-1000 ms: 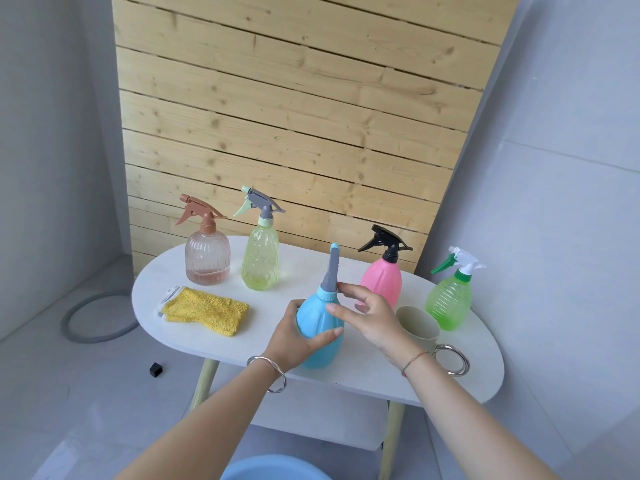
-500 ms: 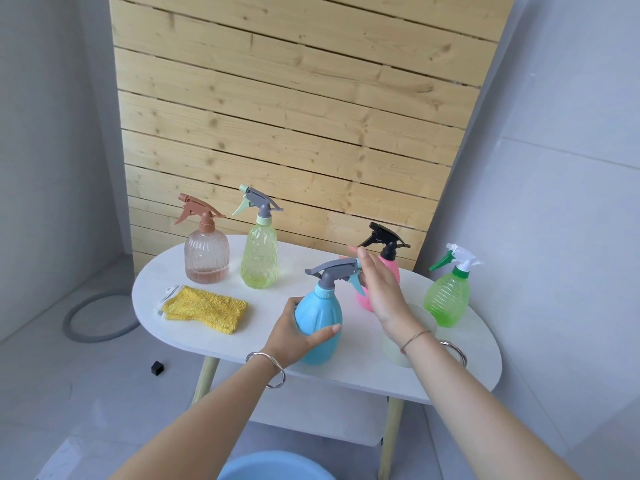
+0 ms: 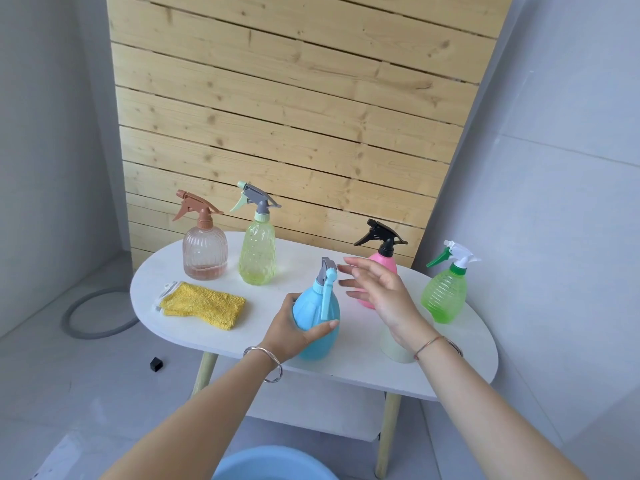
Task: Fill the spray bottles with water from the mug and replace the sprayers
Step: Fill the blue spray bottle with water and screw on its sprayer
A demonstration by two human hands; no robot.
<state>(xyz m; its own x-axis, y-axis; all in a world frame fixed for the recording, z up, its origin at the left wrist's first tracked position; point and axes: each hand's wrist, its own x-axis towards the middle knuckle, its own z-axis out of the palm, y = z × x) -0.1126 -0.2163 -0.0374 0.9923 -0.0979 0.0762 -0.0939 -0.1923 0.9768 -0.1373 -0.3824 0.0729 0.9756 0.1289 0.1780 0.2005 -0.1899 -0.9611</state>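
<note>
Pale-blue opaque plastic spray bottle upright on the white oval counter, near the front edge, long axis vertical. Grey sprayer head with light-blue trigger seated on the neck, trigger hanging down the near face. Whether screwed tight: impossible to tell.

Gripped round the belly by the left hand, thumb curled across the front. Just right of the sprayer head and clear of it, the right hand, fingers straight and spread, holding nothing, tips aimed left at the nozzle. Probably the nearer hand for any further twist of the collar, with only a short leftward reach.

Cream mug under that wrist, mostly hidden. Farther out: pink opaque bottle, green ribbed bottle, yellow-green bottle, clear rose ribbed bottle, all capped. Folded yellow cloth at the left.
</note>
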